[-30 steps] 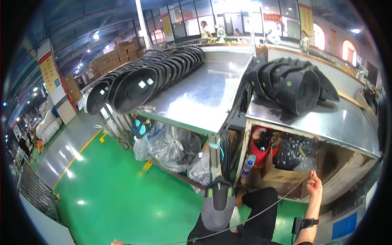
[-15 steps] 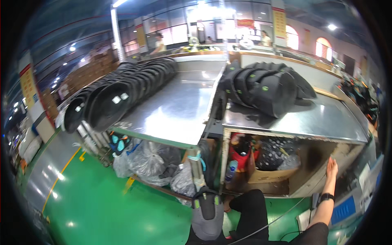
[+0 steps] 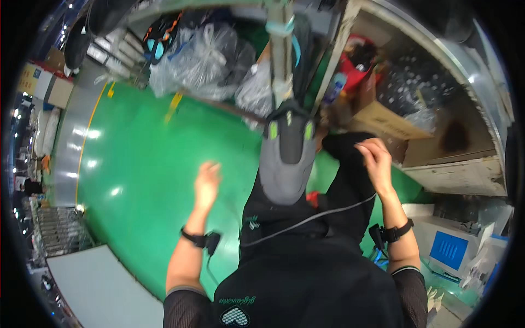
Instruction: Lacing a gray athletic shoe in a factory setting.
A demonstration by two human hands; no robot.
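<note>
Looking straight down, a seated worker rests a grey sports shoe with lime-green eyelets (image 3: 285, 156) on a raised knee, toe pointing away toward the metal workbench leg (image 3: 282, 52). Neither hand holds it: the left hand (image 3: 206, 183) hangs open in the air just left of the shoe, over the glossy green painted floor (image 3: 136, 164), fingers spread and empty. The right hand (image 3: 373, 158) hovers just right of the shoe, fingers loosely curled on nothing, near the black trouser leg (image 3: 344, 180). Each wrist carries a black strap, and a thin grey cable (image 3: 317, 216) runs across the lap. Far left under the bench lie clear plastic bags (image 3: 202, 57); far right, a brown cardboard box (image 3: 383, 123) sits on the lower shelf. With the foot balanced unsupported, the shoe could slip off the knee, or a hand moving in could snag the cable and tug it loose.
</note>
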